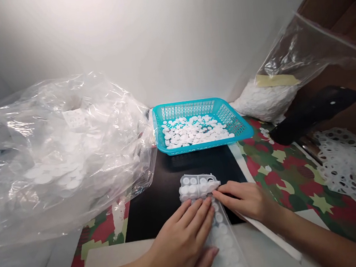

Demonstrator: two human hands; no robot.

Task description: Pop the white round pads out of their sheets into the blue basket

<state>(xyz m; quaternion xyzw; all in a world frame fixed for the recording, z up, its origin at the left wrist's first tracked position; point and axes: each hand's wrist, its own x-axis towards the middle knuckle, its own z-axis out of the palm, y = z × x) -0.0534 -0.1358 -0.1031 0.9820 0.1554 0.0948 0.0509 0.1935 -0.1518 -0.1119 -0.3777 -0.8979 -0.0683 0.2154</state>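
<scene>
Two hands working over clear plastic strip [200,188], six o'clock from teal basket [205,147]. Left hand [180,236] pressing, fingers close, thumb apart; right hand [250,200] meeting strip's edge, pinch impossible to tell. Uneven pressing possibly skewing strip, jolting white rounds [186,181] loose.

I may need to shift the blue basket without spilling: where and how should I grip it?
Probably by both short sides of the blue basket's rim, hands coming from left and right; it sits upright, open-topped, with loose white discs inside.
</scene>
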